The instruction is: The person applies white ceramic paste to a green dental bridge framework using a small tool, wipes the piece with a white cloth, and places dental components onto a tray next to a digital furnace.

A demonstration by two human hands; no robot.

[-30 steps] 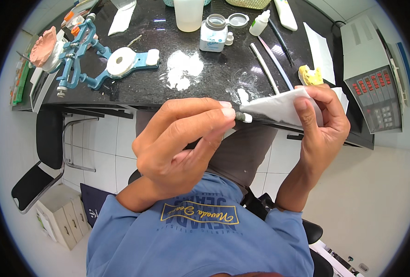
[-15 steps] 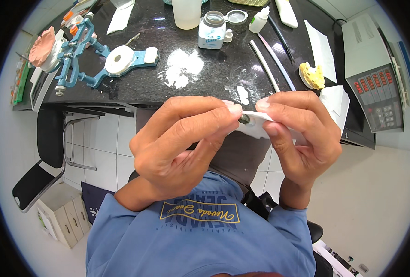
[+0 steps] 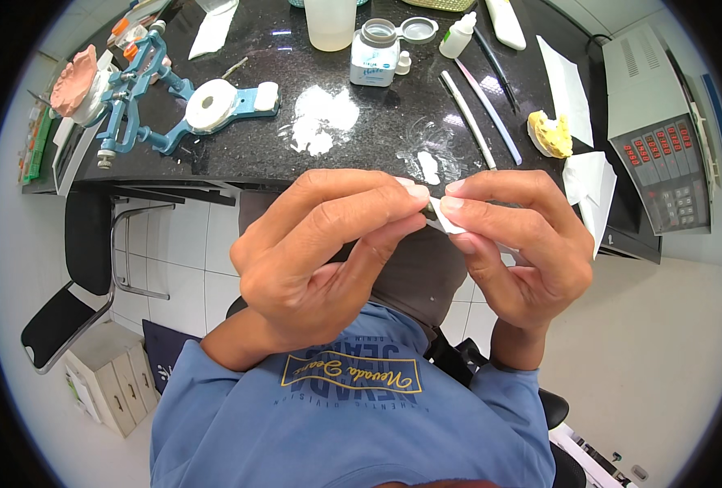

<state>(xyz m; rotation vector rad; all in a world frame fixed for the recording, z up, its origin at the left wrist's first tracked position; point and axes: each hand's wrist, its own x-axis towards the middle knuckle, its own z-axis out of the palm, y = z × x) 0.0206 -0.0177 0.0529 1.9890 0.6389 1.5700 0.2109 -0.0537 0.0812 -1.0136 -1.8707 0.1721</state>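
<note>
My left hand (image 3: 320, 244) pinches a small dark greenish piece (image 3: 429, 209), mostly hidden at its fingertips near the bench's front edge. My right hand (image 3: 527, 244) pinches folded white paper (image 3: 446, 220) against that piece, so both hands' fingertips almost meet. Beyond them, smudges of white powder (image 3: 322, 118) and a smaller white patch (image 3: 428, 167) lie on the black speckled bench (image 3: 255, 159). A white and a pale blue stick (image 3: 491, 114) lie behind my right hand, beside a yellow dental cast (image 3: 549, 135).
A blue articulator (image 3: 165, 114) with a pink cast (image 3: 74, 84) stands left. An open jar (image 3: 373, 63), a plastic beaker (image 3: 328, 23) and a dropper bottle (image 3: 457, 37) stand at the back. Loose paper (image 3: 588, 195) and a control unit (image 3: 660, 167) are right, a chair (image 3: 84, 268) lower left.
My right hand has moved left and turned, its fingers now closed over the paper at the small piece, where earlier it held the paper out flat. My left hand has shifted slightly.
</note>
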